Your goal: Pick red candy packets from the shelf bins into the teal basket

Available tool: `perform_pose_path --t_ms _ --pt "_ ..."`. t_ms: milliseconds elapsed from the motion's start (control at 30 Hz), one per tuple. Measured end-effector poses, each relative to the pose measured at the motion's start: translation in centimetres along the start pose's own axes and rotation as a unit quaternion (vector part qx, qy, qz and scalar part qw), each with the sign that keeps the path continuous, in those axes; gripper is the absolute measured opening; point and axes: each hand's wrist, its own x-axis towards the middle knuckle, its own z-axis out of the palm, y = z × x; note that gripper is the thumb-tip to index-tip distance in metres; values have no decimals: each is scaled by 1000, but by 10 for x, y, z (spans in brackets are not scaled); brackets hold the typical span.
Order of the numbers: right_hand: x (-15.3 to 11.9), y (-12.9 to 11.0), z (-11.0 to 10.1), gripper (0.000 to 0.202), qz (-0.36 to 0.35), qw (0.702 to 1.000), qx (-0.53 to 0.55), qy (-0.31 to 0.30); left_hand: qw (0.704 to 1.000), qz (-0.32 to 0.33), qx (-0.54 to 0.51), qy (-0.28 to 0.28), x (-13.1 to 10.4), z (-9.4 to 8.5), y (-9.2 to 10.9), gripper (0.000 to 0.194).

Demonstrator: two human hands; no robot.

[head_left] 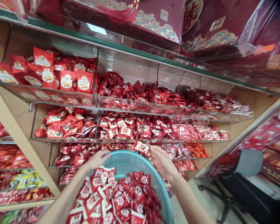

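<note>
A teal plastic basket (162,186) holds many small red and white packets (95,199) on its left and darker red packets (140,193) on its right. My left hand (100,159) is at the basket's far left rim, with the thumb over the rim and the other fingers partly hidden. Above the far right rim, my right hand (160,158) pinches one red packet with a white, pictured label (141,147) between thumb and fingers. That packet is in front of the lower shelf rows.
Shelves with clear dividers (121,141) hold rows of red packets ahead. Large dark red wrapped boxes (154,18) lie on the glass shelf above. At the right stands an office chair (248,161); another shelf unit (23,137) is at the left.
</note>
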Motion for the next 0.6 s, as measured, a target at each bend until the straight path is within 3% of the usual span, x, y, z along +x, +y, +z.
perform_pose_path --t_ms 233,600 --pt "-3 27 -12 21 23 997 65 25 1000 -2 21 -12 1 -1 4 48" --pt "-18 30 -3 22 -1 999 49 20 999 -32 17 1 0 4 -2 56"
